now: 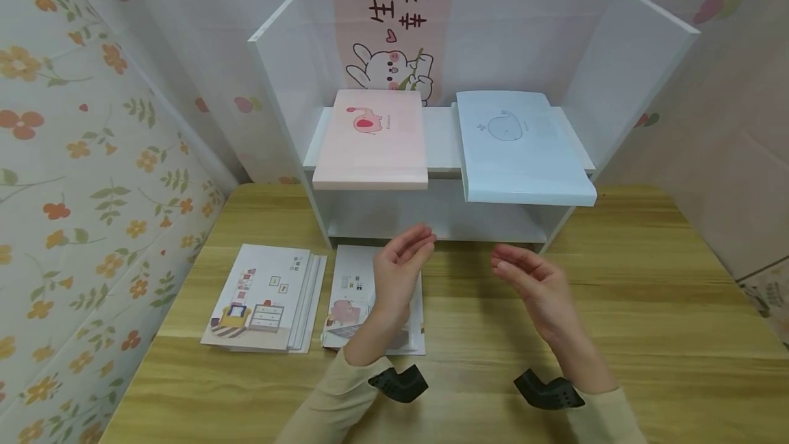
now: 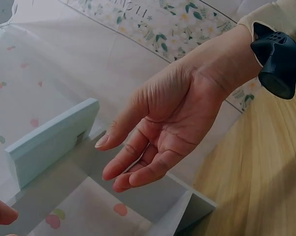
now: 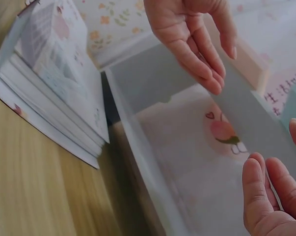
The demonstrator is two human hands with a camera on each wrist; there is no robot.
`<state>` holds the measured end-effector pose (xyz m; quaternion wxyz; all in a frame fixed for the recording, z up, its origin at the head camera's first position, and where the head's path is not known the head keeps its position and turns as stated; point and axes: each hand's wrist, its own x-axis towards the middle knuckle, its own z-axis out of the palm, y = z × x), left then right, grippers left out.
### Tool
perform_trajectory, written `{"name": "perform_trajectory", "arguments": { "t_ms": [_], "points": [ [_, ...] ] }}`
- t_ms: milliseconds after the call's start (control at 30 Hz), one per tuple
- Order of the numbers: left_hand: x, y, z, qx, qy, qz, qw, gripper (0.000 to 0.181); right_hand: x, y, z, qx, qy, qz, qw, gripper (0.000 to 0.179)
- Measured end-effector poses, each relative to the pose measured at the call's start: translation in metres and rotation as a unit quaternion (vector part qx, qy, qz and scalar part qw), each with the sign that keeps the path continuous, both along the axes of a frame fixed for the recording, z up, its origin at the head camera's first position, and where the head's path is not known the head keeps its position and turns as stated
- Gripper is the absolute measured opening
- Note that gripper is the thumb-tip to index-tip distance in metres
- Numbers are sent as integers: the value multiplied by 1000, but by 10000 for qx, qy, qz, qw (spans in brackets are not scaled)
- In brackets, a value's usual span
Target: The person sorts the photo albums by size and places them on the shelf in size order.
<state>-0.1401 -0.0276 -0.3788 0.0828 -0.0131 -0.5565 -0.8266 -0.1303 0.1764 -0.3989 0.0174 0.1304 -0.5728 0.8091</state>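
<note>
My left hand hovers in front of a white shelf, over a stack of illustrated books. Its fingers are relaxed, and nothing lies between them in the left wrist view. Level with it, my right hand hangs over the wooden table with fingers loosely bent and no object held. On the shelf's upper board lie a pink album-like case with an elephant and a light blue one with a whale. Both jut out past the board's front edge, the blue one further.
A second stack of white illustrated booklets lies on the table at the left. Tall side panels rise at both shelf ends. Patterned curtains hang around the table, and a rabbit banner hangs behind.
</note>
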Motion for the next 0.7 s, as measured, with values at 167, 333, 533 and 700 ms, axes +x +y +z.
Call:
{"name": "perform_trajectory", "arguments": {
  "t_ms": [167,333,533,700],
  "points": [
    [4,-5,-4,-86,-78,24,9999,34,3,-7,-4,285,-227,117,9993,25],
    [7,-12,-10,-44,-229,78,9997,34,6,-16,-6,435,-384,225,9981,23],
    [10,-23,-18,-120,-480,207,9986,34,8,-28,-8,657,-585,335,9956,22],
    [14,-34,-23,-281,-595,320,9973,34,9,-38,-10,863,-721,386,9929,31]
  ]
}}
